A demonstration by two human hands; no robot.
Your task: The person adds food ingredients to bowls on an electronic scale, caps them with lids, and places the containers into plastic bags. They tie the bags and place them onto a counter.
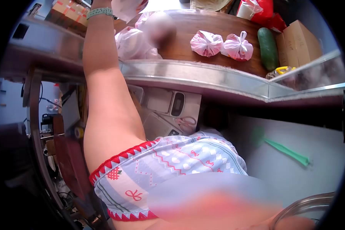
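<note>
My left arm reaches up over the metal counter edge, a green band round its wrist. Only the base of my left hand (101,4) shows at the top border; its fingers are out of frame. Just right of it is a thin whitish plastic bag (127,9). At the bottom right corner, my right hand (293,223) is closed on a clear glass bowl (314,202), partly cut off by the frame. Two small knotted plastic bags (206,43) with reddish contents sit on the brown wooden surface (184,25), right of larger white bags (132,43).
A dark green cucumber-like vegetable (268,48) lies beside an open cardboard box (301,44). A red package (258,11) is behind. Below the metal ledge (195,74) are a boxed item with pictured scissors (172,111) and a green plastic tool (286,150) on a pale surface.
</note>
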